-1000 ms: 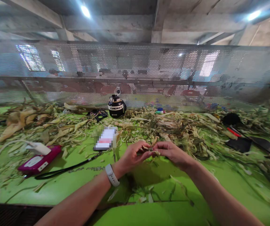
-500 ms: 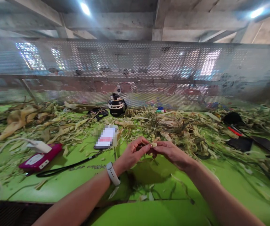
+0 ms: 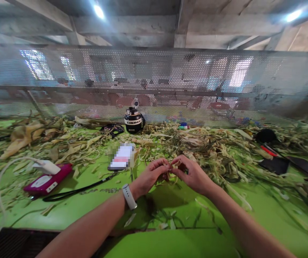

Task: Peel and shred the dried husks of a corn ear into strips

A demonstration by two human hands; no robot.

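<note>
My left hand (image 3: 153, 175), with a white watch (image 3: 129, 197) on its wrist, is closed in a pinch over the green table (image 3: 95, 211). My right hand (image 3: 192, 173) meets it fingertip to fingertip, thumb and forefinger pinched together. Between them is a thin, pale yellow-green husk strip (image 3: 173, 178), mostly hidden by the fingers. Beyond the hands spreads a heap of dry husks and leaf strips (image 3: 194, 141). A few loose scraps (image 3: 172, 223) lie on the table below the hands.
A phone (image 3: 121, 156) with a black strap lies left of my hands, near a magenta power strip (image 3: 48, 181) with a white plug and cable. A black bottle (image 3: 133, 121) stands before the perforated metal screen (image 3: 154, 71). Black objects (image 3: 274, 164) lie at right.
The pale piece that showed at my fingertips is now mostly hidden, with a thin strip showing below. My right hand has turned and its fingers have arched up; the left has barely moved.
</note>
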